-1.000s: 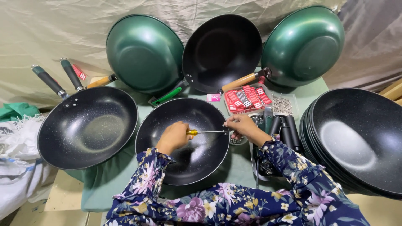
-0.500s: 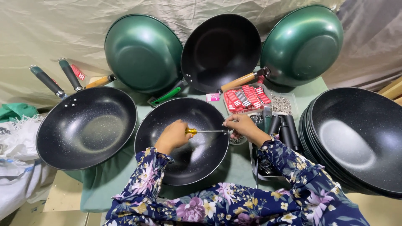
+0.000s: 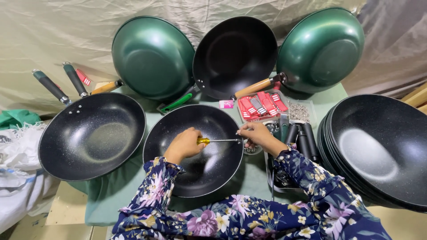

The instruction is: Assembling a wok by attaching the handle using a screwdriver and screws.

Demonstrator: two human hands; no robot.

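Note:
A black wok without a handle (image 3: 195, 178) lies on the green table in front of me. My left hand (image 3: 184, 144) grips a yellow-handled screwdriver (image 3: 218, 141) held level over the wok, its tip aimed at the right rim. There my right hand (image 3: 258, 135) pinches something small at the rim where the tip meets it; what it pinches is hidden by the fingers. Both sleeves are dark with a flower print.
A handled black wok (image 3: 91, 135) sits at left. Two green woks (image 3: 151, 55) (image 3: 322, 49) and a black one (image 3: 233, 55) lean on the back sheet. A stack of black woks (image 3: 378, 151) stands at right. Trays of red packets (image 3: 260, 106), screws (image 3: 299, 112) and black handles (image 3: 302, 140) lie between.

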